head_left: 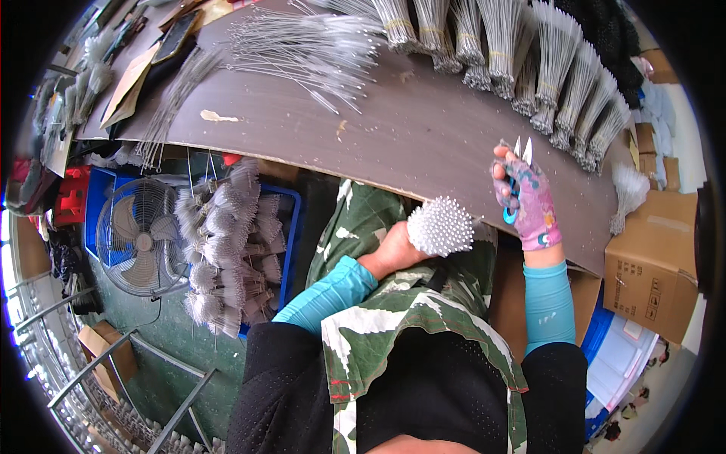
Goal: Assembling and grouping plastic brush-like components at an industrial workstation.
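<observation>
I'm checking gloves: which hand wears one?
The right hand, in a pink patterned glove, holding scissors; the left hand, holding a bundle, shows bare skin.

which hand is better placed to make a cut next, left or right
Probably the right hand: it holds the scissors, while the left hand is gripping the white-tipped bundle.

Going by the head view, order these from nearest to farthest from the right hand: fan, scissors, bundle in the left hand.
1. Scissors: held in the right hand.
2. Bundle: left of it, in the left hand.
3. Fan: far left, beyond the left arm.
</observation>
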`<act>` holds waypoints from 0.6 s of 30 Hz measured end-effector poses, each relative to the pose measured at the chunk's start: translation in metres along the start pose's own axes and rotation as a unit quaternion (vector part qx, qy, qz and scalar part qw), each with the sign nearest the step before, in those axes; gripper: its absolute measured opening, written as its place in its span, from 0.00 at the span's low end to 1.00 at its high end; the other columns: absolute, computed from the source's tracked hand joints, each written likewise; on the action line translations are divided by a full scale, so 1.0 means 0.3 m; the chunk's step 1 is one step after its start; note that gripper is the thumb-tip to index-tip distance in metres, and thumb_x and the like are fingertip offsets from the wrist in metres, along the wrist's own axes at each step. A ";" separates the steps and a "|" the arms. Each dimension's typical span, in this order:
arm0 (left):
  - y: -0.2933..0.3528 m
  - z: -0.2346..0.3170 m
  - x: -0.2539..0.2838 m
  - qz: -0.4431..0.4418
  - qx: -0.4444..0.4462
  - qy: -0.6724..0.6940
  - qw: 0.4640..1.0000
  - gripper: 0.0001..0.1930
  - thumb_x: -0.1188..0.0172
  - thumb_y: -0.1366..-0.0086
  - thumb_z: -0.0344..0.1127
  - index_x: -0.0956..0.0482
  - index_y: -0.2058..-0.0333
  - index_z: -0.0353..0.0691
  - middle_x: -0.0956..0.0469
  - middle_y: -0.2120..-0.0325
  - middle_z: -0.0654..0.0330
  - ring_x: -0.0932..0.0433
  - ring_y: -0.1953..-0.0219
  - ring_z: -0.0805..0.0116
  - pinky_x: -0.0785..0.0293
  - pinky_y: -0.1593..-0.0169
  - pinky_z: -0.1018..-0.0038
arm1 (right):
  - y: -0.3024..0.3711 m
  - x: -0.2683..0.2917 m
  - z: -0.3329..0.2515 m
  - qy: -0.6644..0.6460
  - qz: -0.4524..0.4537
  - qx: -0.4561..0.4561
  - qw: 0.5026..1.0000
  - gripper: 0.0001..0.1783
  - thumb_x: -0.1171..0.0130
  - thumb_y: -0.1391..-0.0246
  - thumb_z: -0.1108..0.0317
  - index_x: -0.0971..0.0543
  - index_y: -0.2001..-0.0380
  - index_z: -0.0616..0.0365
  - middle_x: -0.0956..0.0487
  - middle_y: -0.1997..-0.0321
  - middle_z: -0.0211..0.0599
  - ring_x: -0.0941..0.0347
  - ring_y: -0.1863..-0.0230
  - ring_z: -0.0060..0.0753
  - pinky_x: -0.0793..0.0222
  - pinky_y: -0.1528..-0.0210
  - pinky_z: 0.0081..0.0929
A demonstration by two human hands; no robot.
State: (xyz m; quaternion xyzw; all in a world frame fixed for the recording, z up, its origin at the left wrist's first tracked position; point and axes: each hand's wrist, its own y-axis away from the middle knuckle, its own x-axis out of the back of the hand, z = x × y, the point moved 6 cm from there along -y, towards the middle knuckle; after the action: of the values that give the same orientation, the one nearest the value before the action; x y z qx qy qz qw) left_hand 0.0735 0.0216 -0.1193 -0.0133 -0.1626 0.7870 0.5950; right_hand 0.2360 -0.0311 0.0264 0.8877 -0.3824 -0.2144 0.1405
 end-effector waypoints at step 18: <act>-0.037 0.088 0.026 -0.147 0.056 -0.074 0.985 0.28 0.32 0.50 0.45 0.27 0.50 0.43 0.29 0.49 0.58 0.37 0.42 0.59 0.48 0.36 0.63 | 0.203 0.080 0.183 0.177 0.034 0.037 0.983 0.06 0.45 0.45 0.73 0.23 0.63 0.58 0.24 0.69 0.25 0.33 0.72 0.13 0.37 0.72 0.14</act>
State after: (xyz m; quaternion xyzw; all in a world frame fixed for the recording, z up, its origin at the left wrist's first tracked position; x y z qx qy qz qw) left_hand 0.0759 0.0254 -0.0900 0.1022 -0.1621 0.6978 0.6902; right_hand 0.1864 -0.0943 -0.0027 0.9029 -0.3888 -0.0346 0.1798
